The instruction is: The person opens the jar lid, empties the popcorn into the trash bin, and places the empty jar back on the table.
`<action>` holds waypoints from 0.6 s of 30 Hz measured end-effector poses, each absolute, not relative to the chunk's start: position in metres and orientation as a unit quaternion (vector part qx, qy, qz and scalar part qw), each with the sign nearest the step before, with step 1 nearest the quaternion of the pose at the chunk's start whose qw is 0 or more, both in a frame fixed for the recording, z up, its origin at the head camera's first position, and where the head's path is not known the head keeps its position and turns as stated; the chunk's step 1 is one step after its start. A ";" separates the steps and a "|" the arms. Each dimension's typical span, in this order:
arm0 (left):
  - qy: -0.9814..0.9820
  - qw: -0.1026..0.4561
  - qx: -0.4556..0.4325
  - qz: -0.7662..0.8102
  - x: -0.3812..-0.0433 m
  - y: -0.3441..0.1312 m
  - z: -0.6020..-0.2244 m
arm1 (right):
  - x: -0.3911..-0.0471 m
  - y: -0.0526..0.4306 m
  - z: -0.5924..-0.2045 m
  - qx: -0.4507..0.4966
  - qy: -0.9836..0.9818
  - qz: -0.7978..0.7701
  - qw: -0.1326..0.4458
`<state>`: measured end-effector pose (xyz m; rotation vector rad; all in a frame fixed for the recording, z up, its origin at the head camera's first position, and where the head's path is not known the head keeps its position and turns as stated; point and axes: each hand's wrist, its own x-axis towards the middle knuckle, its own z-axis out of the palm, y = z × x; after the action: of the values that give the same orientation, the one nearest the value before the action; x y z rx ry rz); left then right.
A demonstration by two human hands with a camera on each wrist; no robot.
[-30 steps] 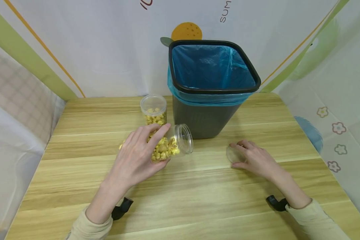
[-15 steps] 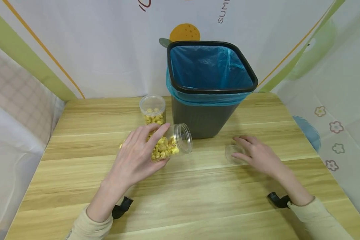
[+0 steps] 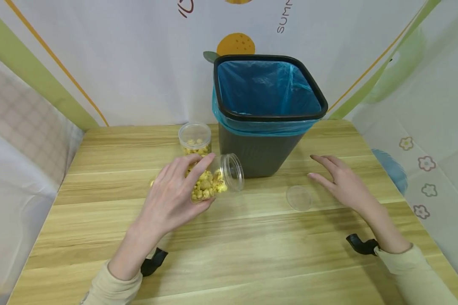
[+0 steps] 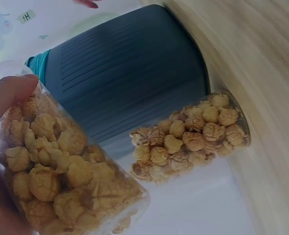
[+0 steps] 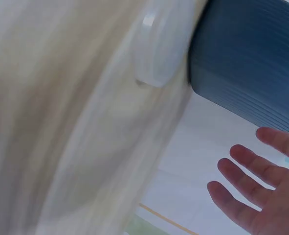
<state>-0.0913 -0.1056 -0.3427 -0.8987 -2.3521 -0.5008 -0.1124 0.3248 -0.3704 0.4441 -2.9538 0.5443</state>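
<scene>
My left hand [image 3: 171,195] grips a clear plastic jar [image 4: 61,166] of popcorn, tilted so that its uncovered mouth points right. Popcorn [image 3: 206,186] fills the lower side of the tilted jar and stays inside. Behind it stands a second clear jar [image 3: 195,137] of popcorn, upright with its lid on. Over on the right, my right hand [image 3: 341,182] holds nothing, its fingers spread and relaxed. The clear round lid [image 3: 299,198] lies flat on the table just left of that hand, apart from the fingers.
A dark grey trash bin [image 3: 257,154] with a blue bag [image 3: 267,91] inside stands at the back of the wooden table [image 3: 252,254], close beside the upright jar. Printed curtains [image 3: 145,63] hang behind the table and along both sides.
The right hand has let go of the lid and drawn back up and to the right, leaving it on the table. My left hand keeps its hold on the tilted jar, raised very slightly.
</scene>
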 end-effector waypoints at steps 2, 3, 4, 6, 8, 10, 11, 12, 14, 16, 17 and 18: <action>-0.877 0.288 -0.337 -0.185 -0.091 -0.105 -0.341 | -0.115 0.325 -0.365 0.136 -0.970 0.189 0.063; -0.876 0.290 -0.338 -0.185 -0.091 -0.104 -0.340 | -0.115 0.325 -0.363 0.130 -0.970 0.195 0.065; -0.875 0.292 -0.339 -0.183 -0.091 -0.104 -0.339 | -0.117 0.324 -0.360 0.125 -0.969 0.201 0.067; -0.875 0.294 -0.340 -0.181 -0.091 -0.104 -0.337 | -0.118 0.324 -0.354 0.116 -0.967 0.214 0.070; -0.874 0.297 -0.342 -0.178 -0.090 -0.103 -0.335 | -0.120 0.324 -0.349 0.109 -0.965 0.229 0.070; -0.872 0.300 -0.343 -0.175 -0.090 -0.103 -0.333 | -0.122 0.323 -0.342 0.107 -0.961 0.245 0.075; -0.872 0.302 -0.344 -0.174 -0.090 -0.103 -0.332 | -0.124 0.323 -0.339 0.107 -0.958 0.253 0.080; -0.870 0.305 -0.346 -0.173 -0.090 -0.103 -0.331 | -0.125 0.322 -0.336 0.109 -0.955 0.264 0.086; -0.868 0.310 -0.349 -0.171 -0.090 -0.103 -0.328 | -0.128 0.321 -0.330 0.113 -0.948 0.281 0.101; -0.867 0.312 -0.350 -0.169 -0.090 -0.103 -0.326 | -0.130 0.320 -0.323 0.115 -0.942 0.292 0.118; -0.866 0.313 -0.351 -0.168 -0.090 -0.103 -0.325 | -0.131 0.320 -0.320 0.112 -0.940 0.297 0.124; -0.866 0.314 -0.352 -0.167 -0.090 -0.103 -0.324 | -0.131 0.320 -0.316 0.111 -0.938 0.302 0.129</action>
<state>-0.0902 -0.1030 -0.3239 -0.9266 -2.2826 -0.4395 -0.1314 0.3196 -0.3161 0.3213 -2.7268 0.8784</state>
